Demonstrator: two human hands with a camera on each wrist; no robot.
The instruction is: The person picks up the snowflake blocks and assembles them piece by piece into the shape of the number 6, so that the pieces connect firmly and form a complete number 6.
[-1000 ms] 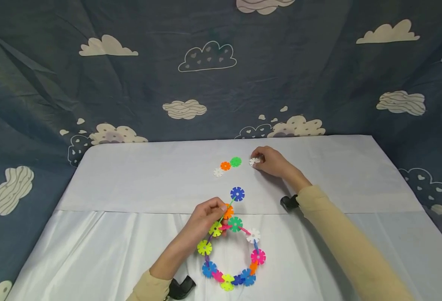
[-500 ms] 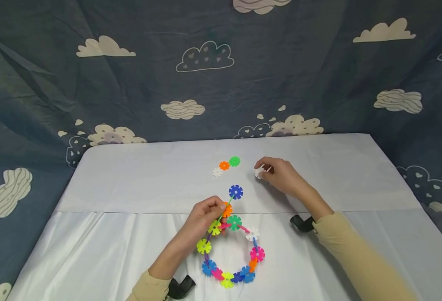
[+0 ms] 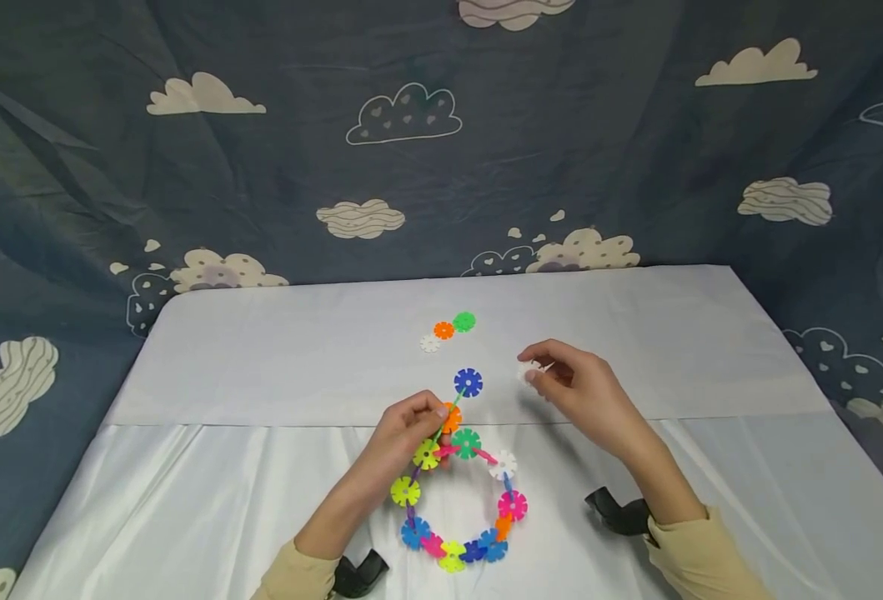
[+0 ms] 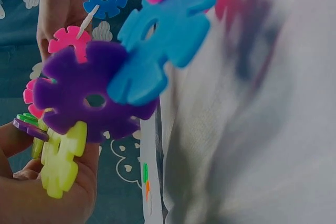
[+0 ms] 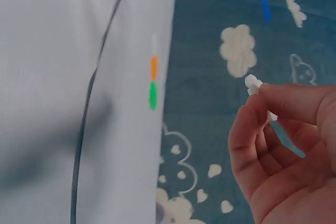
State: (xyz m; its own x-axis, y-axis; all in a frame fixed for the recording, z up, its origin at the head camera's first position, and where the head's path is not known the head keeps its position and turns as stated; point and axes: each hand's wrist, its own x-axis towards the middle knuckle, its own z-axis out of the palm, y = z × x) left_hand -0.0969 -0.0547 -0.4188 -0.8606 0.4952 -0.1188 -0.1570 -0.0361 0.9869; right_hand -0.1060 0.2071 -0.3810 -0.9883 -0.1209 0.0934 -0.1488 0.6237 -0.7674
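Observation:
My left hand (image 3: 403,429) grips the top of a ring of linked, notched plastic discs, near a yellow disc (image 3: 426,454) and an orange disc (image 3: 451,418). Beyond its fingertips a dark blue disc (image 3: 468,382) sticks out from the ring on a green piece. The left wrist view shows a purple disc (image 4: 79,93) and a light blue disc (image 4: 168,38) of the ring up close. To the right of the ring, my right hand (image 3: 584,392) pinches a white disc (image 3: 531,372) between thumb and fingers; in the right wrist view the white disc (image 5: 253,83) is mostly covered.
Three loose discs lie farther back on the white cloth (image 3: 261,358): a white one (image 3: 430,343), an orange one (image 3: 444,331) and a green one (image 3: 464,322). A dark curtain (image 3: 261,183) with cloud prints hangs behind the table.
The right hand has drawn the white disc back toward the person and slightly to the right. The left hand holds the ring almost in the same place.

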